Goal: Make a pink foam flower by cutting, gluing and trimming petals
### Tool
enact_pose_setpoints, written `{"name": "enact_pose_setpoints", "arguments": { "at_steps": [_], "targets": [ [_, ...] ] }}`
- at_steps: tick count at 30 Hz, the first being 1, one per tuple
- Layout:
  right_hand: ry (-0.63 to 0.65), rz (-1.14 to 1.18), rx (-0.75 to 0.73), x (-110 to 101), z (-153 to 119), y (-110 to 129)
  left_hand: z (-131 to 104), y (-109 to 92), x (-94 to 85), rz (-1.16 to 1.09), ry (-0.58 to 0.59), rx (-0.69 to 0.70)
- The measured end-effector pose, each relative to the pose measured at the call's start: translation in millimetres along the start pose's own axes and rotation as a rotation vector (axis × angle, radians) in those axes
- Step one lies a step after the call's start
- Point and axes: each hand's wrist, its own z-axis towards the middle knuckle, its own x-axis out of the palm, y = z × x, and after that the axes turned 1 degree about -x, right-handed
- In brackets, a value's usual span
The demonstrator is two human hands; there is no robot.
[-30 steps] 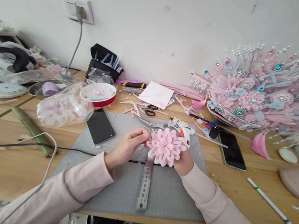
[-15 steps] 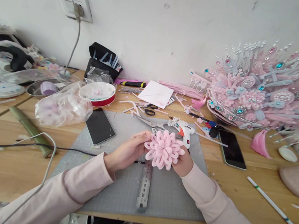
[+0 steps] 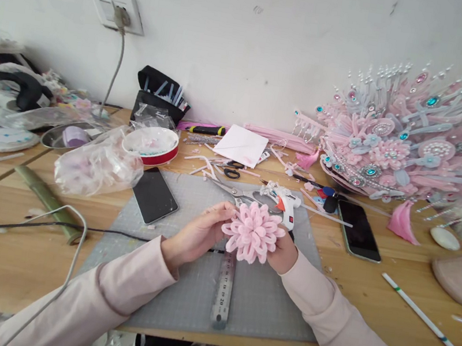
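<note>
A pink looped-petal flower (image 3: 253, 232) is held up over the grey cutting mat (image 3: 167, 297), its front facing me. At its left edge, my left hand (image 3: 203, 231) is closed with thumb and fingers pinching the petals. My right hand (image 3: 284, 253) is at the right side, its fingers hidden behind the flower. Below the flower lies a steel ruler (image 3: 222, 297). Just beyond are open scissors (image 3: 234, 192) and a white glue gun (image 3: 289, 210).
A phone (image 3: 155, 196) lies left, another phone (image 3: 358, 230) right. A large pink beaded headdress (image 3: 393, 146) fills the back right. Left are a plastic bag (image 3: 98, 164), a red-rimmed tub (image 3: 163, 157) and a green tube (image 3: 48, 204). A cable crosses my left sleeve.
The flower has turned slightly and its petals sit a little differently. My left fingers have shifted slightly at its edge; my right hand looks nearly unmoved.
</note>
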Motion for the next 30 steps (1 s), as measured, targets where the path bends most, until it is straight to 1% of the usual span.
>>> {"name": "enact_pose_setpoints", "arguments": {
  "at_steps": [7, 10, 14, 20, 24, 27, 30],
  "targets": [
    [0.037, 0.034, 0.005, -1.5, 1.4, 1.3, 0.3, 0.2, 2.7, 0.027, -0.040, -0.012],
    [0.047, 0.062, -0.004, 0.8, 0.1, 2.7, 0.1, -1.8, 3.1, 0.056, -0.055, 0.023],
    [0.052, 0.080, 0.010, 4.1, -2.6, 2.0, 0.4, -4.6, 2.2, 0.079, -0.041, 0.074],
    [0.070, 0.089, 0.036, 3.2, -2.4, 3.9, 0.4, -3.6, 1.1, 0.073, -0.040, 0.007],
    [0.059, 0.094, 0.053, 1.7, -2.7, 4.4, 0.1, -2.2, 0.7, 0.114, -0.068, -0.026],
    [0.039, 0.100, 0.075, 1.2, -2.9, 3.6, 0.9, -1.3, -0.8, 0.146, -0.076, -0.023],
    [0.035, 0.099, 0.088, 1.2, -1.2, 4.5, 1.6, -0.2, -1.4, 0.151, -0.071, 0.012]
  ]
}}
